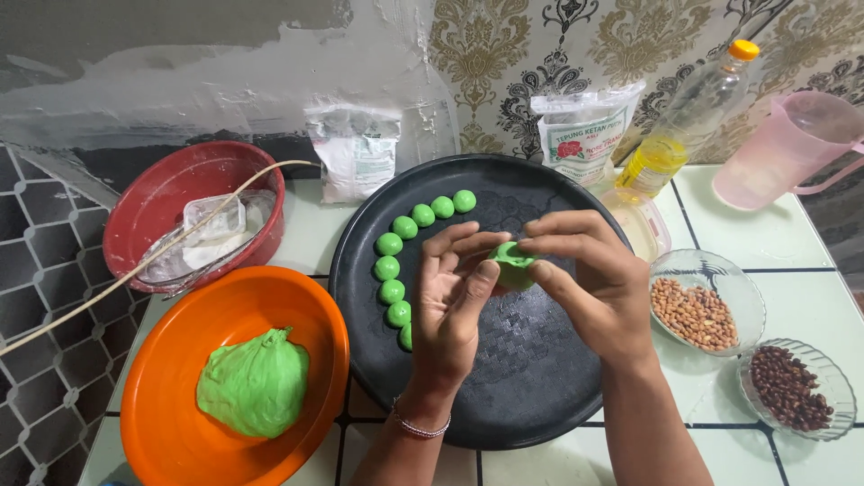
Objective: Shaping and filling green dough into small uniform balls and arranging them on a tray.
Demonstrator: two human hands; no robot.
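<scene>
Tiled counter (774, 236) under patterned wallpaper, crowded with bowls. Over a black tray (540, 378), left hand (454, 301) and right hand (598, 279) pinched together on 1 green dough piece (511, 261), fingertips of both closed around it. Behind the hands, 8 dough balls (389, 267) arced along the tray's left side. Left: orange bowl (171, 432) with dough lump (255, 382), red bowl (144, 211). Right: peanut bowl (747, 292), bean bowl (832, 382), oil bottle (688, 117), pink jug (787, 148).

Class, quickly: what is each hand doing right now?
Left hand: fingers curled, cradling the green dough piece over the black tray.
Right hand: fingertips pinching the same dough piece.
</scene>
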